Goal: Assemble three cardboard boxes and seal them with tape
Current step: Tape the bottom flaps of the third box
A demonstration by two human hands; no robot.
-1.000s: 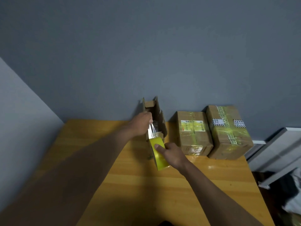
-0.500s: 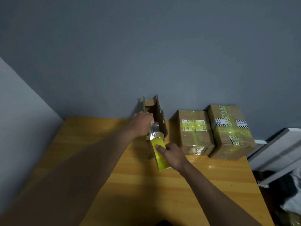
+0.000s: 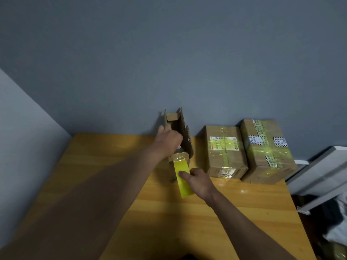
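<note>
An unsealed cardboard box (image 3: 185,134) lies on the wooden table (image 3: 131,212) near the wall, its flaps standing up at the far end. My left hand (image 3: 168,141) presses down on the top of this box, fingers curled over the tape there. My right hand (image 3: 200,182) grips a yellow tape roll (image 3: 183,179) at the box's near end, and a clear strip runs from the roll up onto the box. Two taped boxes stand to the right: a smaller sealed box (image 3: 224,151) and a larger sealed box (image 3: 266,151) with yellow-green tape.
A grey wall runs right behind the boxes. A white shelf or panel (image 3: 323,171) leans beyond the table's right edge, with dark clutter (image 3: 334,222) on the floor below it. The table's left side meets a lighter wall.
My left hand has slid farther along the box top toward the wall. My right hand has kept the roll at the box's near end.
</note>
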